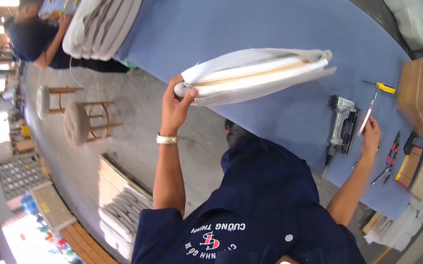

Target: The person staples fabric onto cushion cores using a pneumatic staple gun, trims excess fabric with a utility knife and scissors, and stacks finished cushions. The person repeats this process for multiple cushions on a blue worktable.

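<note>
My left hand (177, 105) is closed round the left end of a long padded panel (259, 84), with the thumb on its near face. Loose pale fabric wraps the panel, and a strip of wood-coloured board shows along its open middle. The panel is raised over the blue table (269, 7). Over at the right, my right hand (370, 135) is closed on a slim tool with a white handle (366, 117); its exact kind is unclear. Left of that hand lies a pneumatic staple gun (342, 123). A yellow-handled screwdriver (385, 88) lies just beyond the slim tool.
A cardboard box with white stuffing (411, 100) stands at the table's right. Pliers with red handles (393, 150) lie near a small wooden box (414, 169). Stacked pale cushions (105, 19) sit at the far left, beside a co-worker (36, 35). Stools (77, 124) stand on the floor.
</note>
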### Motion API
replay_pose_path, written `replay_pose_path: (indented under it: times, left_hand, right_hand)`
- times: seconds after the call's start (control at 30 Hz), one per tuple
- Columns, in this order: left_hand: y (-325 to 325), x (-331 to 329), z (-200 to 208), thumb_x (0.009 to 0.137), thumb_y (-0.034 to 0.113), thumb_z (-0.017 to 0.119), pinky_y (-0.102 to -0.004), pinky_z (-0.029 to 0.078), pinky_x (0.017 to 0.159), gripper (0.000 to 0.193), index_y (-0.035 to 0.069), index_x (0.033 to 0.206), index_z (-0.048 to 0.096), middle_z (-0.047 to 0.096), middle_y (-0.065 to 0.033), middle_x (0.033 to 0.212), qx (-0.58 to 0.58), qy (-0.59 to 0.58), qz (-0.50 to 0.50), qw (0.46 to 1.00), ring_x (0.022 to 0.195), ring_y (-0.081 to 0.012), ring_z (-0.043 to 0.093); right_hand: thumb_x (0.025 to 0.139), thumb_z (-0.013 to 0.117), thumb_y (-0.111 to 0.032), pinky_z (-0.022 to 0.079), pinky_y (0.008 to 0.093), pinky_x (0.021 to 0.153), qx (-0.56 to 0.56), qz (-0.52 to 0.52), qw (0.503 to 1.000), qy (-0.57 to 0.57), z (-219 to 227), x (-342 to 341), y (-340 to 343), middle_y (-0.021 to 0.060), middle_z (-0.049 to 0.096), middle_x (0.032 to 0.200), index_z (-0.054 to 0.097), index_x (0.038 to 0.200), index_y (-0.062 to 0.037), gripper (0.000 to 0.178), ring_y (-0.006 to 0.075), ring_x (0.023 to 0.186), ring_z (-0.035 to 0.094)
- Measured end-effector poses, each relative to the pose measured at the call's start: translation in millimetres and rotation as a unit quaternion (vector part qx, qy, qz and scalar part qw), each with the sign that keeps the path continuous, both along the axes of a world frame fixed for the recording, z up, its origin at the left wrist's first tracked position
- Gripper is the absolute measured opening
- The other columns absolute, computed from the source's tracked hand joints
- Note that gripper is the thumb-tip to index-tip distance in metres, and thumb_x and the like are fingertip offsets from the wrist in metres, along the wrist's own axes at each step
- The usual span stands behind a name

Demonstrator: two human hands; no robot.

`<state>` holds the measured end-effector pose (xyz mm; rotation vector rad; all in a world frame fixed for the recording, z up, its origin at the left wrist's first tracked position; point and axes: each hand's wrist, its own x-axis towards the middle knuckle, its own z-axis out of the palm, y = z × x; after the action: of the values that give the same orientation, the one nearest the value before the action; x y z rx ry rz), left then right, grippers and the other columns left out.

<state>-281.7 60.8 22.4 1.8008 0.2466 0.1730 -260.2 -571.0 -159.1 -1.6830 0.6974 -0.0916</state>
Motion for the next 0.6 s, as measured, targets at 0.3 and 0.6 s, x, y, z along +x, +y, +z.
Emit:
replay_pose_path:
  times: [0.3,0.6]
  left_hand:
    - [50,-38,-74,0.095,0.021,0.077,-0.0284,0.052,0.084,0.042,0.002,0.128,0.061,0.067,-0.0027,0.107,-0.079,0.092,-0.021,0.992,0.094,-0.0099,0.06]
    - [22,-56,-57,0.089,0.02,0.08,-0.0403,0.051,0.101,0.042,0.001,0.123,0.067,0.066,-0.0174,0.13,0.09,-0.035,0.085,0.992,0.117,-0.0335,0.065]
  right_hand:
    - [0.089,0.077,-0.008,0.056,0.0304,0.081,-0.084,0.271,0.909,-0.306,194,63,360,0.01,0.075,0.109,0.059,0.12,-0.0034,0.036,0.0137,0.089,0.069]
    - [0.084,0.083,-0.024,0.051,0.0368,0.083,-0.331,0.4,0.835,-0.181,151,90,467,0.0077,0.077,0.091,0.064,0.111,-0.0078,0.036,0.024,0.082,0.073]
